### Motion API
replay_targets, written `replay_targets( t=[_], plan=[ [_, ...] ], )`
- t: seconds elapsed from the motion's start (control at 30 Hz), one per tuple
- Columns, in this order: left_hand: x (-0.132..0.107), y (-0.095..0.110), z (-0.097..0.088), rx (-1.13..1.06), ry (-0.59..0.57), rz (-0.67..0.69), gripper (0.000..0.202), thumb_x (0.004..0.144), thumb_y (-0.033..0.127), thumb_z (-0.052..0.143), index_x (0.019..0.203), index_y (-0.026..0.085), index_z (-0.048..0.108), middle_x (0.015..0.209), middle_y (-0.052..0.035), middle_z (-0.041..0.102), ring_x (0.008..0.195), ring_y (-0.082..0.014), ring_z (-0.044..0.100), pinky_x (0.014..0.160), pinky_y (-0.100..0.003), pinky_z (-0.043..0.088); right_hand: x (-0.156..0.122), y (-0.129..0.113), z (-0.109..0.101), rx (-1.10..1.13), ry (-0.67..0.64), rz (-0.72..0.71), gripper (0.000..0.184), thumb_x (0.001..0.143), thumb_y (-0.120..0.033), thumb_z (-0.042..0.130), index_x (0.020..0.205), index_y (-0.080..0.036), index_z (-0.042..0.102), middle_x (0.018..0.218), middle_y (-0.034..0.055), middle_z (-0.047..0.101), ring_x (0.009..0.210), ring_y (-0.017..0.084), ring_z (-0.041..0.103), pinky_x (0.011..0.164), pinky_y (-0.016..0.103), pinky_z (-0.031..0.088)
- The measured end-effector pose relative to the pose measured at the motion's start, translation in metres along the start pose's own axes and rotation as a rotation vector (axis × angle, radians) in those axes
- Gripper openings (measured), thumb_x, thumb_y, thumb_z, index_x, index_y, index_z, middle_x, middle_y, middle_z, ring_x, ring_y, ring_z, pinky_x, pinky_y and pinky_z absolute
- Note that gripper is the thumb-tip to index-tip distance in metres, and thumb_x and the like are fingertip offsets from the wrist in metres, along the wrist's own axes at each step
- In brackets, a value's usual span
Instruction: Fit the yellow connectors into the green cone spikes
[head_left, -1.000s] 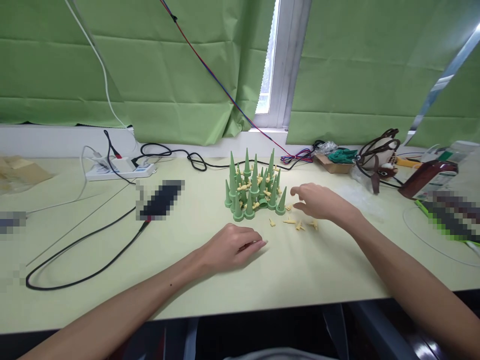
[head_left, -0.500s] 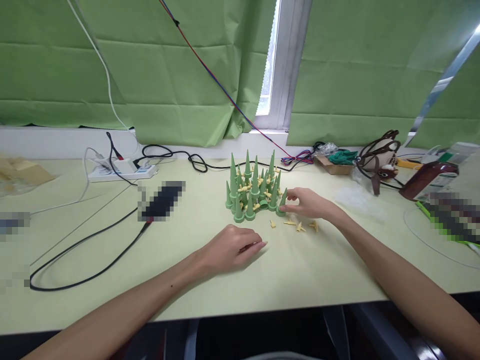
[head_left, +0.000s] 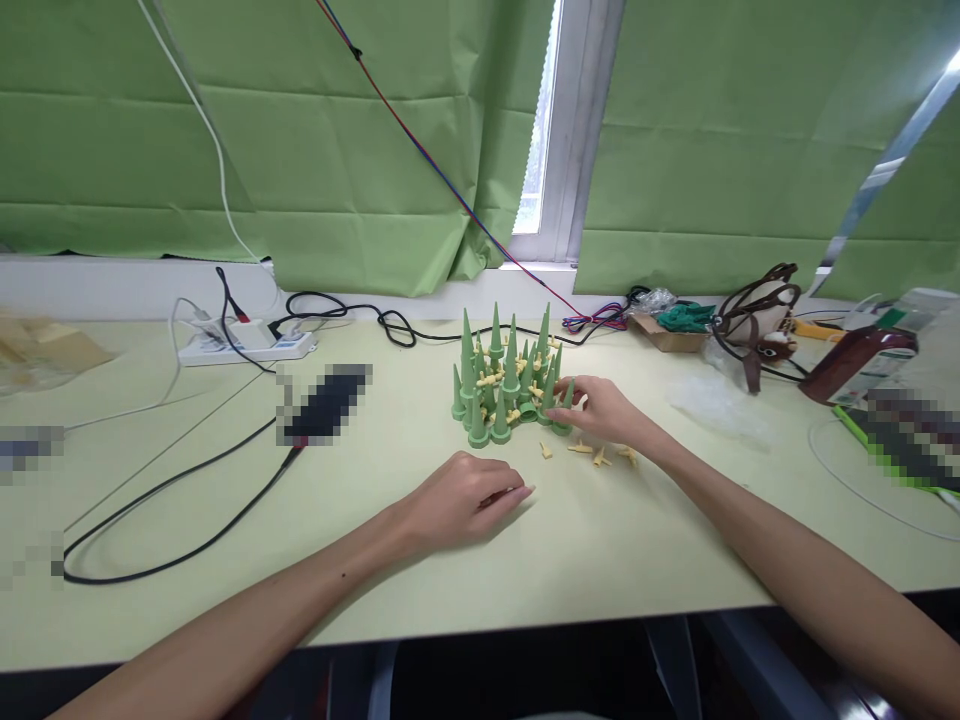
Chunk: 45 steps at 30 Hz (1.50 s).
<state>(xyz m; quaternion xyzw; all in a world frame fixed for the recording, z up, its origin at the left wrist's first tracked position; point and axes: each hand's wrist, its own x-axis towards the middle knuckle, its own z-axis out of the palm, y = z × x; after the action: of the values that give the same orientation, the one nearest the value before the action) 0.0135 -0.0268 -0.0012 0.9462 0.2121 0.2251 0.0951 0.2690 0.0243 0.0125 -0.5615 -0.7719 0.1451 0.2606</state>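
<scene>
My left hand (head_left: 469, 500) rests on the table, fingers curled together and thumb lying along them. Nothing shows in it. A cluster of upright green cones (head_left: 511, 360) with round bases stands ahead, with small yellow branched pieces (head_left: 491, 379) lodged among them. My right hand (head_left: 606, 408) is at the cluster's right front, thumb and fingers closed around a single green cone (head_left: 568, 393) standing there. Its thumb crosses in front of that cone and partly hides it. Just below this hand, several loose yellow pieces (head_left: 580, 448) lie on the table.
On the left are a blurred dark device (head_left: 324, 404) with a looped black cable and a white power strip (head_left: 247, 346). To the right lie clear plastic wrap (head_left: 716, 405), a cardboard box (head_left: 667, 332), a bag with brown straps (head_left: 769, 310) and a dark red bottle (head_left: 859, 362).
My right hand has moved slightly left, its fingertips now further round the front cone. The left hand and the cones stay in place.
</scene>
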Motion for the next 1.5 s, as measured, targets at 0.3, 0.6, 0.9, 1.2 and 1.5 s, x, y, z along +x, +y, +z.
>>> replay_targets(
  t=[0.3, 0.6, 0.9, 1.2, 1.5],
  plan=[
    [0.001, -0.001, 0.001, 0.013, -0.021, -0.015, 0.038, 0.101, 0.026, 0.041, 0.069, 0.016, 0.058, 0.06, 0.001, 0.053, 0.052, -0.0091, 0.044, 0.054, -0.026, 0.031, 0.0, -0.008, 0.01, -0.012, 0.121, 0.041, 0.028, 0.084, -0.044, 0.064, 0.085, -0.016, 0.068, 0.08, 0.0024, 0.068, 0.07, 0.015, 0.057, 0.063, 0.025, 0.04],
    [0.0, 0.0, 0.001, -0.011, -0.013, -0.011, 0.038, 0.1, 0.026, 0.042, 0.067, 0.016, 0.056, 0.058, 0.001, 0.051, 0.051, -0.0093, 0.043, 0.052, -0.026, 0.03, -0.001, -0.012, 0.006, 0.03, 0.116, 0.05, 0.025, 0.084, -0.04, 0.063, 0.076, -0.016, 0.067, 0.07, 0.001, 0.067, 0.063, 0.014, 0.056, 0.061, 0.025, 0.039],
    [0.0, 0.0, 0.0, -0.012, 0.001, 0.0, 0.039, 0.101, 0.026, 0.042, 0.067, 0.016, 0.058, 0.058, 0.0013, 0.052, 0.05, -0.0089, 0.044, 0.052, -0.026, 0.031, -0.006, -0.017, 0.001, 0.046, 0.057, 0.009, 0.031, 0.084, -0.042, 0.058, 0.068, -0.017, 0.065, 0.062, 0.0001, 0.062, 0.057, 0.013, 0.053, 0.058, 0.024, 0.038],
    [-0.001, -0.002, 0.001, 0.001, 0.039, -0.028, 0.037, 0.1, 0.025, 0.042, 0.072, 0.015, 0.063, 0.061, -0.0006, 0.057, 0.054, -0.0099, 0.049, 0.054, -0.025, 0.035, -0.01, -0.023, -0.005, 0.037, 0.032, -0.006, 0.033, 0.086, -0.043, 0.058, 0.068, -0.017, 0.066, 0.063, 0.0009, 0.064, 0.059, 0.014, 0.054, 0.059, 0.025, 0.038],
    [0.0, -0.004, 0.003, -0.084, 0.217, -0.256, 0.018, 0.099, 0.03, 0.05, 0.104, 0.018, 0.062, 0.059, 0.0054, 0.055, 0.049, -0.0077, 0.046, 0.052, -0.02, 0.037, -0.019, -0.04, -0.001, 0.122, 0.035, -0.172, 0.027, 0.089, -0.039, 0.063, 0.074, -0.017, 0.067, 0.069, 0.0002, 0.064, 0.058, 0.012, 0.052, 0.059, 0.023, 0.041]
  ],
)
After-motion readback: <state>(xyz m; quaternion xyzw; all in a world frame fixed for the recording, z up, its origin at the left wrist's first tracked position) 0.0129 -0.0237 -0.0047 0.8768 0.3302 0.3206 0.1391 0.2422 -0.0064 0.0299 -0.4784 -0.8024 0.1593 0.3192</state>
